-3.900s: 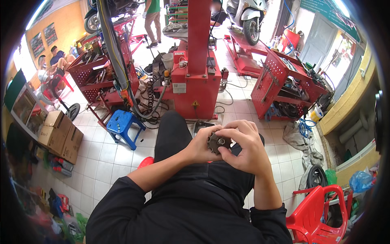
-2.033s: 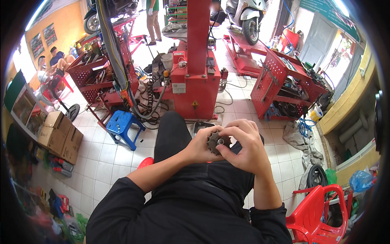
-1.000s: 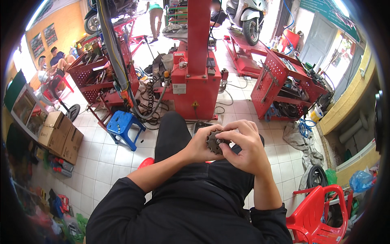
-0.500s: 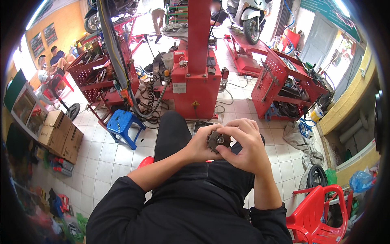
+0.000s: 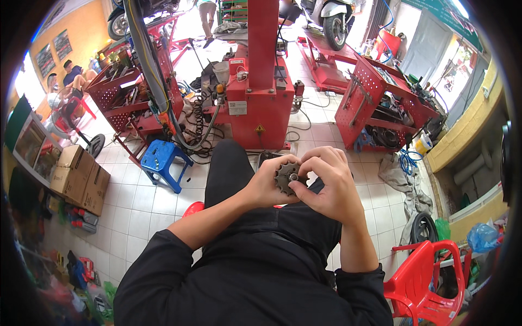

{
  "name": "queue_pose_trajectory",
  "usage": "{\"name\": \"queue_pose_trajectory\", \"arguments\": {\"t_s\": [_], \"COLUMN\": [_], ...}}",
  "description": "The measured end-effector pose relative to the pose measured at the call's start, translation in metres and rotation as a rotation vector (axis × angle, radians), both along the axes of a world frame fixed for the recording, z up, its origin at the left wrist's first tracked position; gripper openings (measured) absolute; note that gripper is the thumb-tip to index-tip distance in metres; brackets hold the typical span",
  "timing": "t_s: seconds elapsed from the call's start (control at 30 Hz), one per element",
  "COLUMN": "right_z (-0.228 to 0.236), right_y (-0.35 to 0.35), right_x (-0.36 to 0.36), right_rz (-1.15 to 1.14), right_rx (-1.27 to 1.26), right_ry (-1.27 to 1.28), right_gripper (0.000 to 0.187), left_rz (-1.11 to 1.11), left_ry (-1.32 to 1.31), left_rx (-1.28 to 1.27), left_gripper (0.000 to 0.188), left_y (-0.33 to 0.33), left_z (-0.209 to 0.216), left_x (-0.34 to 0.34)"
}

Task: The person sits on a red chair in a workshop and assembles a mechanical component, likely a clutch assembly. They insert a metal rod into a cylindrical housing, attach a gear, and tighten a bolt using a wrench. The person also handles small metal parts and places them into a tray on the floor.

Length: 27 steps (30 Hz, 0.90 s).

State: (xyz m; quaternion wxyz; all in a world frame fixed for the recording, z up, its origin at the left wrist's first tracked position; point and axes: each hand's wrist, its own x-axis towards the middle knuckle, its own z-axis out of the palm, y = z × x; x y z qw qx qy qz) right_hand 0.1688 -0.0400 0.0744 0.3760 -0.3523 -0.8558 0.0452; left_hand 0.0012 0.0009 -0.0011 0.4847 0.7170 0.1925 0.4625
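The dark sleeves run out of the lower edge. Above the lap, the left hand is clamped around a toothed gear, its fingertips hidden beneath. The right hand bends in from the other side, thumb and forefinger close together at the pin in the gear's middle; whether they pinch it one cannot tell, and the remaining fingers partly hide one another. Teeth show along the gear's left rim (the right side is mostly covered). Farther out, a red chair is cut off below, and a blue stool stands left of the knee. Beyond, a red column leaves the top edge, as does a scooter; a distant person is cropped too, the head out of view
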Motion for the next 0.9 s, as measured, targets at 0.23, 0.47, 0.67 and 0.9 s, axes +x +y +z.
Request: {"name": "queue_pose_trajectory", "arguments": {"t_s": [0.23,0.47,0.67,0.9], "right_z": [-0.003,-0.016,-0.036,-0.045], "right_y": [0.001,0.016,0.068,0.131], "right_x": [-0.001,0.002,0.011,0.013], "right_rz": [0.027,0.041,0.066,0.016], "right_rx": [0.038,-0.057,-0.266,-0.567], "right_ry": [0.014,0.056,0.122,0.08], "right_gripper": [0.021,0.018,0.019,0.025], "left_rz": [0.047,0.031,-0.125,-0.293], "left_ry": [0.008,0.03,-0.097,-0.137], "left_rx": [0.078,-0.065,-0.467,-0.741], "left_gripper": [0.044,0.043,0.031,0.022], "left_y": [0.0,0.012,0.047,0.098], "left_z": [0.003,-0.011,-0.032,-0.044], "left_x": [0.001,0.004,0.014,0.014]}}
